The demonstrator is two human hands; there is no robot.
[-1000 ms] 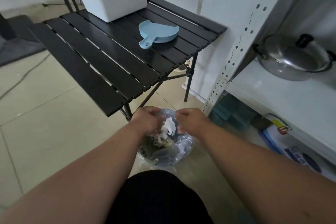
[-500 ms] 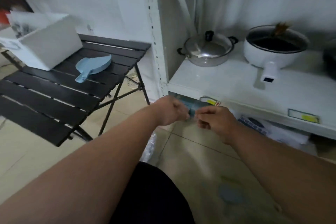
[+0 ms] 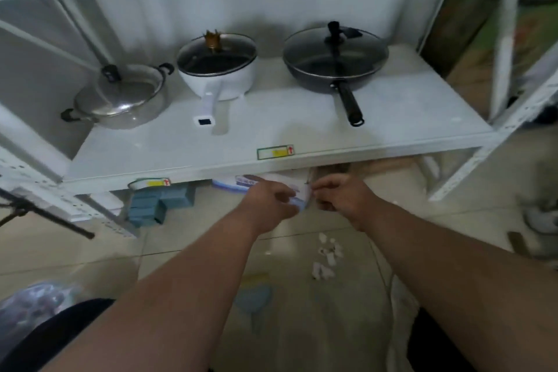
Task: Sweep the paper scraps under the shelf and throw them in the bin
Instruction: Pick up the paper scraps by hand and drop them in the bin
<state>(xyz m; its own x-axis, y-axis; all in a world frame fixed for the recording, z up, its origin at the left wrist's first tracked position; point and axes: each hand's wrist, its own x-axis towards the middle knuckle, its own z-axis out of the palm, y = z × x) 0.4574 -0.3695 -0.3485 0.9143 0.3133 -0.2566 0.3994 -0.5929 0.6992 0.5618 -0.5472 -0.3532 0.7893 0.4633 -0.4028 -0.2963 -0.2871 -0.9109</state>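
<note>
Hands held out in front of the shelf [image 3: 271, 133]

The left hand [image 3: 267, 202] and right hand [image 3: 339, 198] were loosely curled, nothing clearly gripped; paper scraps [image 3: 327, 255] were seen on the floor [image 3: 187, 244] just below the hands.

Both bare arms reach out forward, side by side. The left hand [image 3: 267, 201] and the right hand [image 3: 341, 195] are close together but do not touch. Both hands have curled fingers. The picture is too blurry to tell if either hand is holding anything. The wrists are fairly straight.
</note>
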